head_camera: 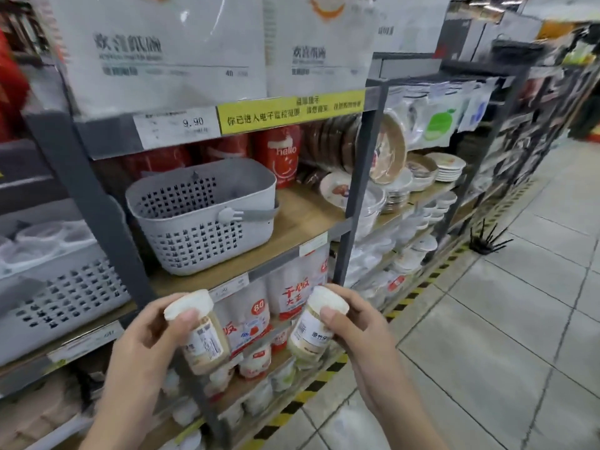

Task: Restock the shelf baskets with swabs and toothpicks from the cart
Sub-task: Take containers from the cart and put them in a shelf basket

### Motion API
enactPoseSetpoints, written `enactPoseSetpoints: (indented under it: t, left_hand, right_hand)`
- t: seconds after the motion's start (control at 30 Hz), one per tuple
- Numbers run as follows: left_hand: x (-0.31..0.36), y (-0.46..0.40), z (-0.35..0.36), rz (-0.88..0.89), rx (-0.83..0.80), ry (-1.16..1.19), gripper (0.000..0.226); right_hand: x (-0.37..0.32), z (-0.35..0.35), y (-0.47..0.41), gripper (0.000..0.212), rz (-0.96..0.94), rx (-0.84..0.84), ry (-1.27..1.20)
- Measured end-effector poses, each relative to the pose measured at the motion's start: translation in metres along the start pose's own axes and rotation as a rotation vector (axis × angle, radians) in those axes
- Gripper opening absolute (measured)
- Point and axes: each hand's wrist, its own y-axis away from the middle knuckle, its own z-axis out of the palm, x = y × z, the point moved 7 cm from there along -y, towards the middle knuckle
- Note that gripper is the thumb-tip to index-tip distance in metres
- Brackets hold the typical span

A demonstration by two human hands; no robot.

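My left hand point(146, 332) grips a clear toothpick jar point(203, 341) with a white cap, tilted with the cap to the upper left. My right hand point(354, 326) grips a second toothpick jar point(311, 332) of the same kind, its cap pointing up and to the right. Both jars hang in front of the shelf, below a grey perforated basket point(207, 235) that stands on the wooden shelf board. The basket looks empty from here. A second grey basket point(61, 293) sits on the shelf to the left. The cart is out of view.
Dark metal uprights point(360, 190) frame the shelf. Red cups stand behind the basket, plates and bowls point(418, 177) fill the shelves to the right. Bagged goods point(256, 313) lie on the lower shelf behind my hands. Tiled aisle floor point(503, 319) with yellow-black edge tape runs along the right.
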Motion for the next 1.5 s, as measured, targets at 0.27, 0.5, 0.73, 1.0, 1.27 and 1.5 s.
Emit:
enactPoseSetpoints:
  t: [0.27,0.5,0.73,1.0,1.27,1.5]
  left_hand:
    - [0.039,-0.085,0.037,0.113,0.059,-0.031,0.029]
    - [0.065,-0.173,0.033,0.228,0.231,-0.030,0.036]
    - [0.077,-0.204,0.012,0.270,0.387,-0.046,0.039]
    - [0.079,-0.224,-0.004,0.215,0.488,-0.480,0.029]
    - [0.067,-0.243,-0.008,-0.042,0.406,-0.789,0.052]
    - [0.052,-0.257,0.003,-0.276,0.086,-1.099,0.030]
  right_hand:
    - [-0.012,0.010,-0.111,0.044,-0.011,-0.087,-0.042]
    - [-0.038,0.042,-0.217,0.074,-0.096,-0.146,-0.114]
    - [-0.053,0.090,-0.279,0.065,-0.176,-0.273,-0.046]
    - [-0.050,0.187,-0.331,0.024,-0.168,-0.681,0.481]
    - [0.036,0.270,-0.345,0.057,0.058,-1.213,0.904]
    - [0.050,0.300,-0.335,0.038,-0.016,-1.321,1.009]
